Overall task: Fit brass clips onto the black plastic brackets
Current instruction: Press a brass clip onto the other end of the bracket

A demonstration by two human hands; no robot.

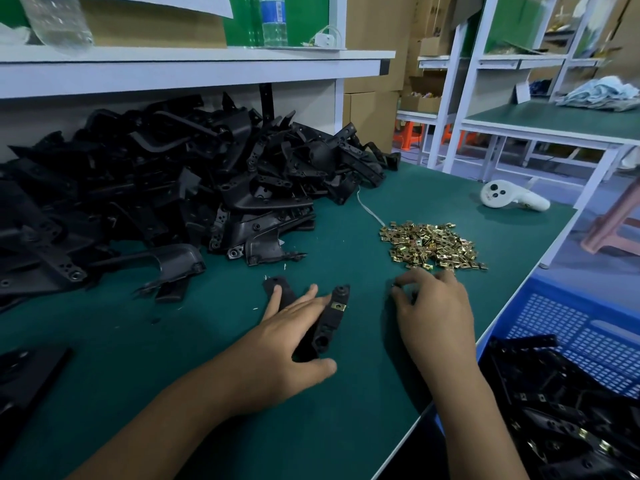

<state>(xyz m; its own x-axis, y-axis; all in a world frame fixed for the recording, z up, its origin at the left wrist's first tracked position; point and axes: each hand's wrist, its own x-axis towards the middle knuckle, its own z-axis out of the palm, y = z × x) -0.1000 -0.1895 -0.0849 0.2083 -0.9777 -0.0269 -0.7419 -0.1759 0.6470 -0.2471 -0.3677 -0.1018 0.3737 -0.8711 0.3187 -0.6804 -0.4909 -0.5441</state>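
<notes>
From the head view, the left hand is lying on a black bracket on the green table, thumb and fingers holding its sides. One clip is sitting on that bracket. The right hand is reaching to the near edge of the clip pile, fingers curled; I cannot tell if it is pinching one. More brackets are lying in a big heap at the back left, and some are in the blue basket.

Black plastic bracket lies flat on green mat, long and narrow, one brass clip already seated near its far end. Second black piece just left of it. Loose brass clips heaped right and beyond; bracket pile far left.
</notes>
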